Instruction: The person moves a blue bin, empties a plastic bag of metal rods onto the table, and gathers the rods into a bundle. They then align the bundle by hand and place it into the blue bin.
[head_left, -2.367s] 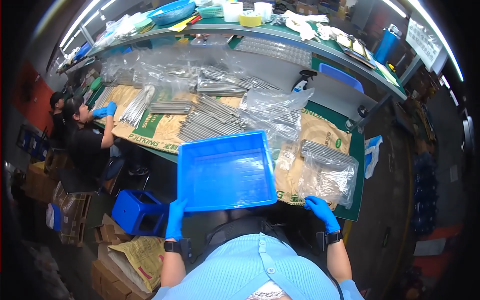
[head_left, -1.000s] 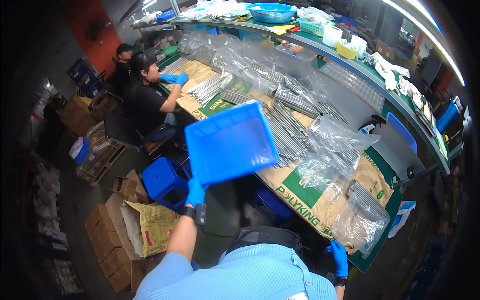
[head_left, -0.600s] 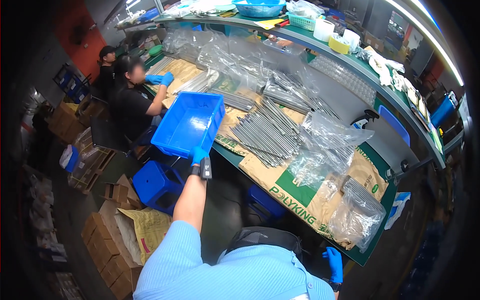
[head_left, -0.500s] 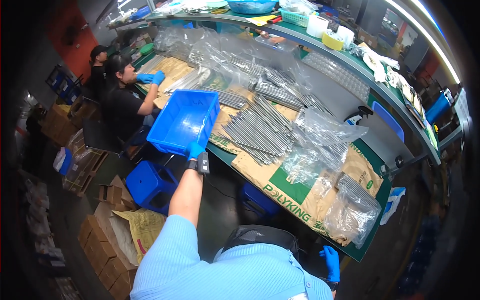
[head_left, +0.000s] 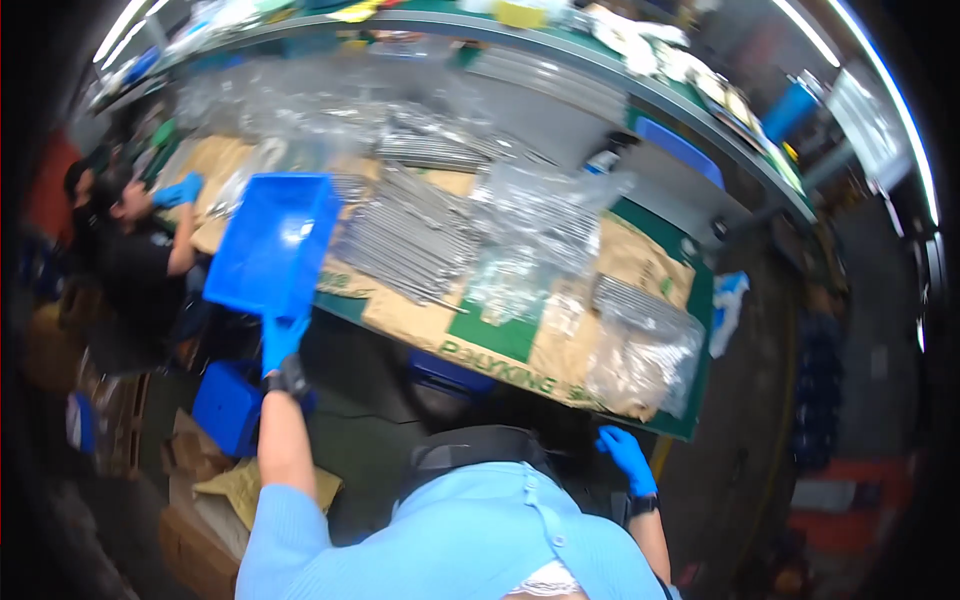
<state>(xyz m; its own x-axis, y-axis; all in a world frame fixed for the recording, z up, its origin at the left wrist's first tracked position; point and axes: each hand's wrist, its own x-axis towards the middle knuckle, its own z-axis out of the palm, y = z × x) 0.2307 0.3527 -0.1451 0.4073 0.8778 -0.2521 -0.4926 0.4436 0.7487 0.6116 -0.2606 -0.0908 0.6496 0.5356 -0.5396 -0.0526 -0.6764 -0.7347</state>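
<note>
The left hand point(head_left: 283, 340), in a blue glove, grips the near rim of an empty blue bin point(head_left: 272, 255); its fingers are closed on that rim, with the arm stretched out and a dark band at the wrist. The bin sits at the left end of the surface point(head_left: 690, 300), its near edge hanging over the front and tilted a little, probably because it is carried by one rim only and the far side rests on the brown paper point(head_left: 420, 310) spread over the green top. Held from the edge like this, the bin's open mouth faces up and toward the rows of thin metal rods point(head_left: 410, 240) lying just beside it on the right.

The right hand point(head_left: 625, 455), also gloved in blue, hangs low at the person's side, below the front edge of the surface and touching nothing that shows. Its fingers look loosely curled, but I cannot tell for sure whether they are open or closed.

The rods lie in flat, parallel bundles, which keeps them from rolling. Clear plastic bags point(head_left: 545, 215) are heaped over and beside them, and another bag with rods inside point(head_left: 640, 350) lies near the right end. A second blue bin point(head_left: 228, 405) stands on the floor under the left hand, among cardboard boxes point(head_left: 200, 530). A co-worker point(head_left: 140, 270) in dark clothes and blue gloves sits at the far left of the surface.
</note>
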